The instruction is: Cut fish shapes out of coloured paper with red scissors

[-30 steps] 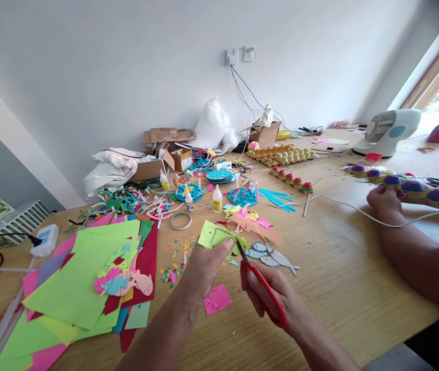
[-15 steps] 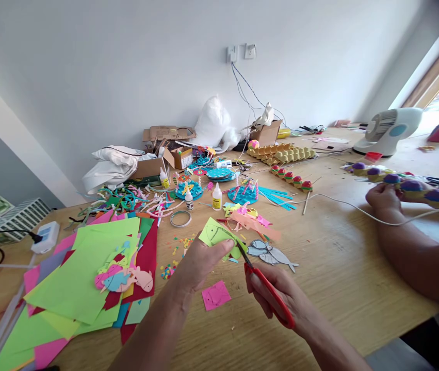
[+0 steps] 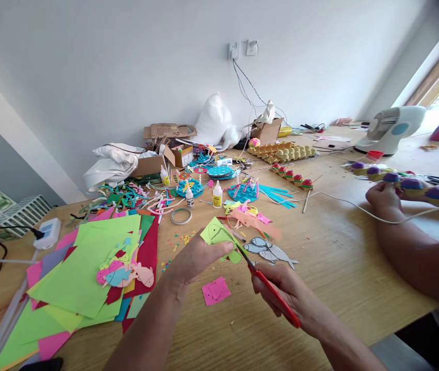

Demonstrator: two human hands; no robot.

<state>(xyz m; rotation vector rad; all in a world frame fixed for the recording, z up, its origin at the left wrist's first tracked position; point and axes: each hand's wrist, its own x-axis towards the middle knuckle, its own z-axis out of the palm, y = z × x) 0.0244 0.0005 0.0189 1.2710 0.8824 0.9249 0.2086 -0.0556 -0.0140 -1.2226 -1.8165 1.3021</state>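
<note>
My left hand (image 3: pixel 206 255) pinches a light green piece of paper (image 3: pixel 216 232) with a fish drawn on it, thumb on top. My right hand (image 3: pixel 281 288) is closed round the handles of red-handled scissors (image 3: pixel 271 293). The dark blades reach the right edge of the green paper and look nearly closed there. Below the paper, on the table, lies a pink square (image 3: pixel 216 291) with a fish outline. Several grey paper fish (image 3: pixel 271 251) lie just beyond my right hand.
Coloured paper sheets (image 3: pixel 76 268) with cut-out fish (image 3: pixel 126 273) cover the left side. Glue bottles (image 3: pixel 217 196), a tape roll (image 3: pixel 181 216) and scraps (image 3: pixel 248 214) lie ahead. At right, another person's hand (image 3: pixel 384 198) touches a painted egg-carton strip (image 3: pixel 412 188); a white cable (image 3: pixel 343 202) crosses nearby.
My right hand and the scissors have shifted slightly right, away from the paper's middle. The green paper stays in my left hand, moved only a little.
</note>
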